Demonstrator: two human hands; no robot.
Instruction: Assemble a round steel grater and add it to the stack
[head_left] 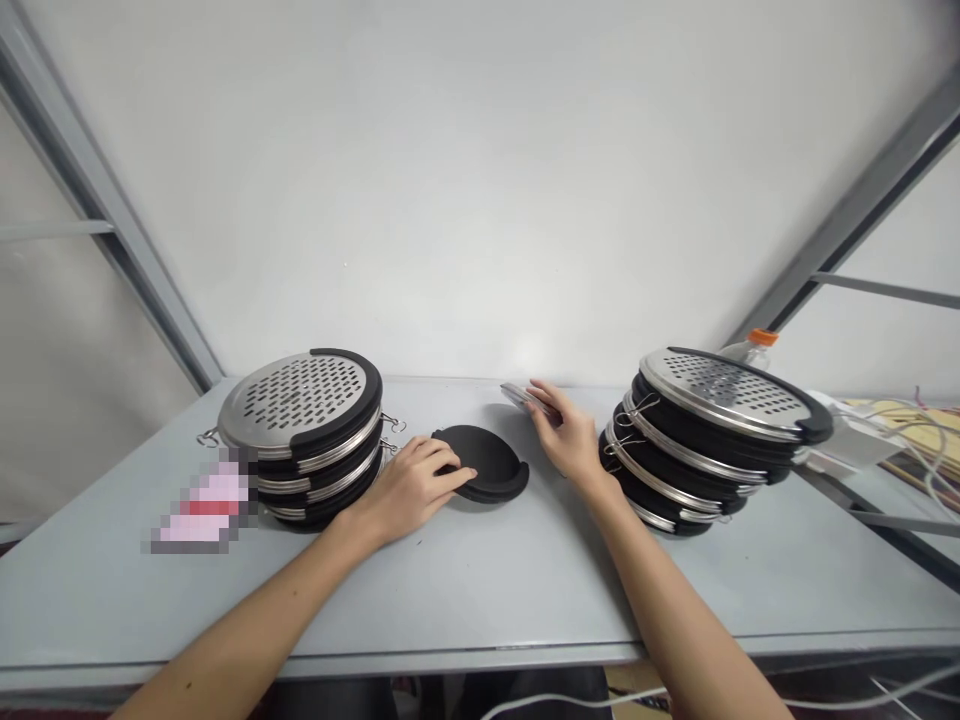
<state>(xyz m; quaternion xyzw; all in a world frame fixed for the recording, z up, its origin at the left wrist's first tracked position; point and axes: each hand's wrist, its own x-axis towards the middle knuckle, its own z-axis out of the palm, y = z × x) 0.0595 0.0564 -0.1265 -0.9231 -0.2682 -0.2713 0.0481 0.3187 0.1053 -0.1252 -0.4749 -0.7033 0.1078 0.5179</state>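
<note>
Between two stacks lies a round black bowl [487, 460] with a thick rim, its inside facing up. My left hand [421, 482] grips the bowl's left rim, fingers curled over the edge. Beyond the bowl on its right, my right hand [566, 432] holds a thin shiny metal disc [516, 394] just over the table, seen nearly edge-on. My right fingers partly cover the disc. Close to my left hand stands a stack of round black and silver pieces [300, 430] topped by a perforated metal plate. A similar stack [690, 440] leans slightly beside my right forearm.
Wire loops [394, 423] stick out from the stacks' sides. The grey table [480, 590] meets a white wall [480, 200] at the back. Behind the right stack is an orange-capped bottle [759, 345]. White cables [915, 430] hang at the right. A blurred pink item [206, 505] lies left.
</note>
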